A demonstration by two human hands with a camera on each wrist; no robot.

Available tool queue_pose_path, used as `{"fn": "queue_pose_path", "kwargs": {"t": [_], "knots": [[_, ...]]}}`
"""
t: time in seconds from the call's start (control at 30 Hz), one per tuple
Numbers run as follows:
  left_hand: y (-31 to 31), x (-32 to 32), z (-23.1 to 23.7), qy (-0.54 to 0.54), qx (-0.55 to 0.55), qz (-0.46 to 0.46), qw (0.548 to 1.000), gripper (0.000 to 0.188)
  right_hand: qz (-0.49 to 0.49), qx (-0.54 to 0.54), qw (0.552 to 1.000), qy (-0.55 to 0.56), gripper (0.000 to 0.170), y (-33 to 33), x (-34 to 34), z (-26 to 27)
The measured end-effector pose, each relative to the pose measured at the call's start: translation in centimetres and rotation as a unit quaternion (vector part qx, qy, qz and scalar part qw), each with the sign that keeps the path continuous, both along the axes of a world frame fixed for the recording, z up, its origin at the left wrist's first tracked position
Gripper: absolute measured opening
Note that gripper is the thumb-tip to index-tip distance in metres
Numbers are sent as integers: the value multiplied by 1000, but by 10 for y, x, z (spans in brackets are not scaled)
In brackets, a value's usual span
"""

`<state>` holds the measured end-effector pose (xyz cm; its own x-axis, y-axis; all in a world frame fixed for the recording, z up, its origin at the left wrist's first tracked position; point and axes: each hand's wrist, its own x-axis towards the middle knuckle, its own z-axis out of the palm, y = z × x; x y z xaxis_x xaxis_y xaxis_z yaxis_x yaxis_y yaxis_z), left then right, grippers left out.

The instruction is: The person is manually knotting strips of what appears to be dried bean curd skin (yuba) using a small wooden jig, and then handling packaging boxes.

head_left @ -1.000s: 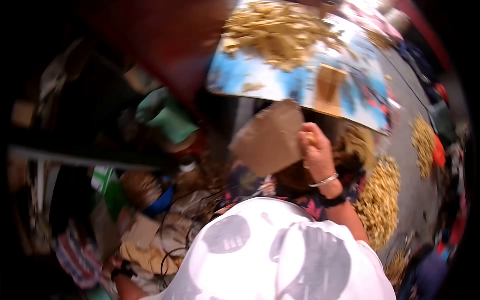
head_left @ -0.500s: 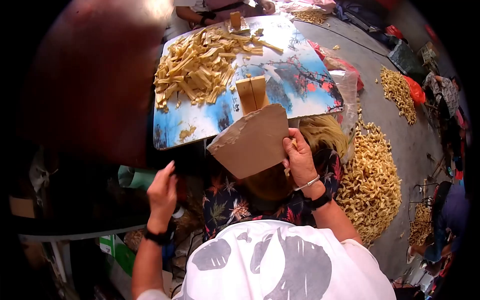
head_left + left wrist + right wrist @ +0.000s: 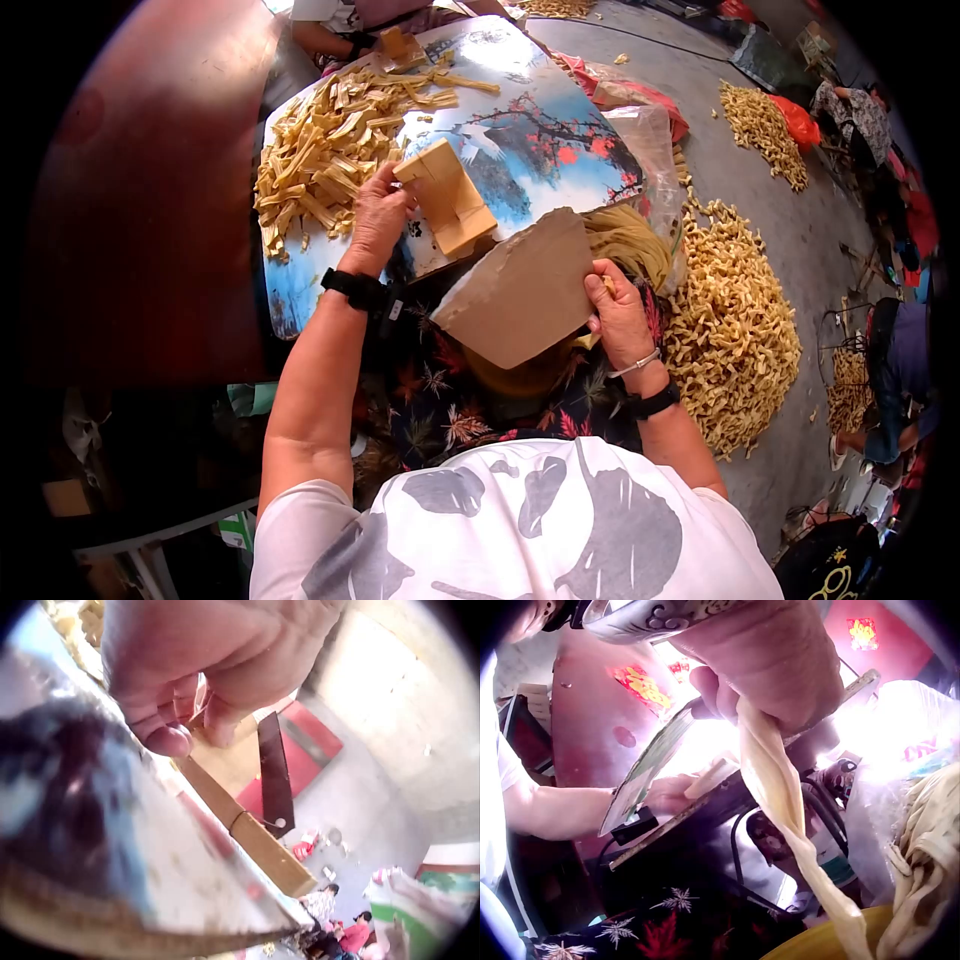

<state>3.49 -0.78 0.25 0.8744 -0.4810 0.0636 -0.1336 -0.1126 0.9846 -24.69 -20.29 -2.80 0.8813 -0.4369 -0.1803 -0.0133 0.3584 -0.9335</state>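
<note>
My left hand (image 3: 380, 215) is over the painted table, its fingers and thumb gripping the left end of a notched wooden block (image 3: 445, 200). In the left wrist view the fingertips curl at the edge of this wooden block (image 3: 225, 791), which has a slit across it. A brown cardboard sheet (image 3: 520, 290) with a torn edge is held at its right side by my right hand (image 3: 620, 315). From that same hand a twisted pale-yellow strip (image 3: 776, 780) hangs down to a yellow bowl (image 3: 817, 941) over the lap.
Dry yellow strips (image 3: 325, 150) lie heaped on the left of the table (image 3: 540, 205). Another wooden block (image 3: 398, 48) stands at the far edge by a seated person. Long soft strips (image 3: 630, 240) hang beside the bowl. On the floor at right are piles of knotted pieces (image 3: 735, 330).
My left hand has come up from the lower left to the table and taken hold of the wooden block, which has tilted. The right hand keeps the cardboard sheet over the lap.
</note>
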Motion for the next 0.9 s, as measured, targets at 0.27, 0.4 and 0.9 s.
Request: {"fn": "queue_pose_path", "kwargs": {"t": [0.27, 0.4, 0.9], "knots": [[67, 20, 48, 47, -161, 1, 986, 11, 26, -56, 997, 43, 17, -22, 33, 23], [82, 6, 52, 63, -176, 16, 982, 14, 42, -74, 996, 40, 24, -14, 81, 19], [1, -42, 11, -1, -7, -49, 999, 16, -94, -497, 860, 68, 29, 15, 113, 14]]}}
